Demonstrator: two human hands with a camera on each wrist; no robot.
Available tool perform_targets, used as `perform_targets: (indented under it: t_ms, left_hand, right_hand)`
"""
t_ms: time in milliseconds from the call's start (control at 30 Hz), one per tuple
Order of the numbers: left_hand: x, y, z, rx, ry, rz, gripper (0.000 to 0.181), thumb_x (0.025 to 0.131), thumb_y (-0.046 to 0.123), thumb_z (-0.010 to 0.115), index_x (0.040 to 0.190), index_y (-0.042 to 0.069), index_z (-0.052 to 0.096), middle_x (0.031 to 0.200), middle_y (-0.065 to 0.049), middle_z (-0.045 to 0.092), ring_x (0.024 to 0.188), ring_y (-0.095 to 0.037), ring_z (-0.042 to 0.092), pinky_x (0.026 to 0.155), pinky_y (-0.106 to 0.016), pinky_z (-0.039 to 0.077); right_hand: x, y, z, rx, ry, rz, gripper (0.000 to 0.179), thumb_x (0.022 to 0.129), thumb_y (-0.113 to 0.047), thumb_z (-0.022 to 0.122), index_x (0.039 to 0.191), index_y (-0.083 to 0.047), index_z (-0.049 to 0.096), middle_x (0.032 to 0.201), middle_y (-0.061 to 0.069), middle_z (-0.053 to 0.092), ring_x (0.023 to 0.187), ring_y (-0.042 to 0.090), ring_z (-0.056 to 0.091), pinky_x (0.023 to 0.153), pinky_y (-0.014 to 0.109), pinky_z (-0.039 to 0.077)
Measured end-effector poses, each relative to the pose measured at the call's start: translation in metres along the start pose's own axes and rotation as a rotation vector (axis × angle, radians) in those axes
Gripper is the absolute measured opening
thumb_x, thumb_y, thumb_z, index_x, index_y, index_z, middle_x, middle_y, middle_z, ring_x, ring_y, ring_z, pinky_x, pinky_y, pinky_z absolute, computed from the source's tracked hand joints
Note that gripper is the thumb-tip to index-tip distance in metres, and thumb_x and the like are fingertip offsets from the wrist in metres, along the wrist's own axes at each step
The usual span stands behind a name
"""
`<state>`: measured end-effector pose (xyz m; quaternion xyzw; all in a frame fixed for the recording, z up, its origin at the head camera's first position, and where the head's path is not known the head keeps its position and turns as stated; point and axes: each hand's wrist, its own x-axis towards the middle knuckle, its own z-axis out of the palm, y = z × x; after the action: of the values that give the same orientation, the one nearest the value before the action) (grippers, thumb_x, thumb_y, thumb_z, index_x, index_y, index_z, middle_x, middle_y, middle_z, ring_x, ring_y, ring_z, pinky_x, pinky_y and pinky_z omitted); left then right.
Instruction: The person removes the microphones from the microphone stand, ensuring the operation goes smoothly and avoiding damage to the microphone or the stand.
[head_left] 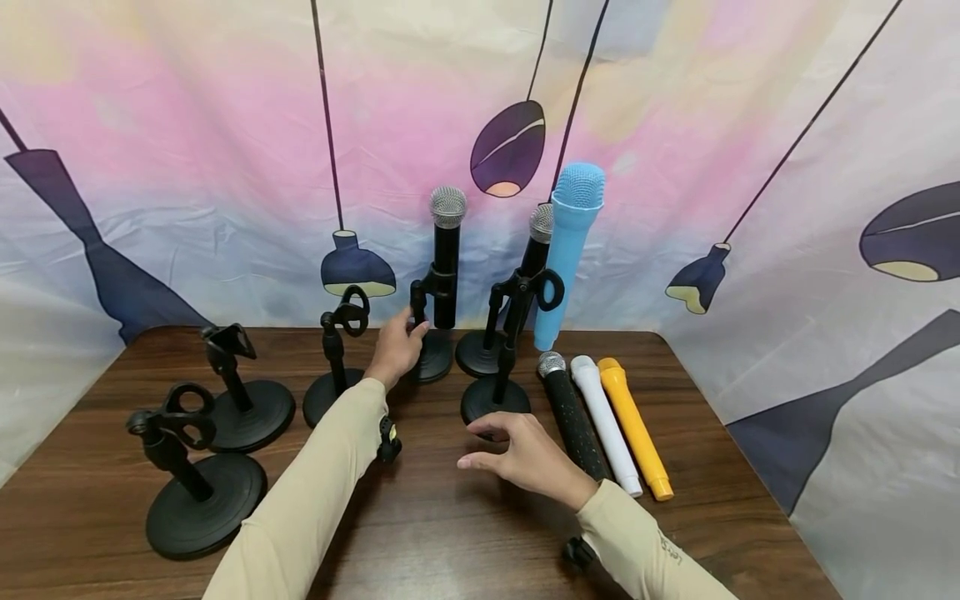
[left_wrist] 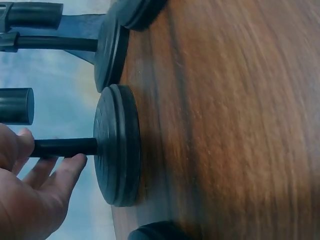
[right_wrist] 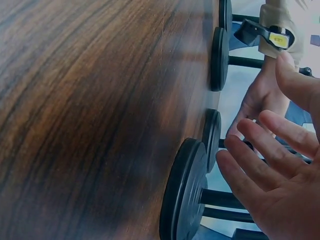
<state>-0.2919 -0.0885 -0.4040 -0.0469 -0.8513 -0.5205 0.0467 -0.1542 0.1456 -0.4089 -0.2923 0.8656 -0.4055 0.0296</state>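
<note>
A black stand (head_left: 432,360) sits near the back of the table (head_left: 420,517), about in the middle. Its clip holds a black microphone (head_left: 446,271) with a round silver top, pointing up. The left hand (head_left: 396,350) is pinching the thin pole of this stand, with the thumb and fingers bent around it, below the microphone.

The right hand (head_left: 536,462) is spread, with its fingers a little bent and its thumb apart. It is in front of a front stand (head_left: 480,400) that has a round ring clip. Just behind that is a back stand (head_left: 476,353) with a silver-topped microphone (head_left: 541,225) that leans a bit. A big blue microphone (head_left: 573,242) stands up tall beside it, but I can't tell what holds it up.

On the right, a black speckled microphone (head_left: 573,417), a white microphone (head_left: 606,425) and a yellow microphone (head_left: 637,429) lie side by side. On the left are three more black stands (head_left: 251,415). Behind everything hangs a colorful cloth (head_left: 225,108) with lamps drawn on it.
</note>
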Motion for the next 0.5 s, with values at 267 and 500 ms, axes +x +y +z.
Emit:
perform_targets:
  t_ms: [267, 500]
  left_hand:
    - [-0.008, 0.002, -0.005, 0.062, -0.042, 0.026, 0.021, 0.110, 0.019, 0.048, 0.122, 0.004, 0.056, 0.128, -0.020, 0.062, 0.122, -0.038, 0.057, 0.092, -0.051, 0.043]
    - [-0.016, -0.001, -0.008, 0.101, -0.086, 0.064, 0.021, 0.110, 0.020, 0.047, 0.123, 0.007, 0.057, 0.120, -0.017, 0.067, 0.113, -0.035, 0.062, 0.089, -0.048, 0.045]
  right_hand:
    - [-0.001, -0.003, -0.001, 0.010, -0.001, 0.004, 0.049, 0.088, -0.041, 0.080, 0.121, -0.006, 0.072, 0.121, 0.010, 0.071, 0.112, 0.022, 0.068, 0.092, 0.039, 0.055]
    - [-0.002, -0.007, -0.003, 0.027, 0.005, 0.007, 0.049, 0.088, -0.041, 0.079, 0.122, -0.008, 0.072, 0.122, 0.010, 0.070, 0.112, 0.023, 0.067, 0.092, 0.041, 0.055]
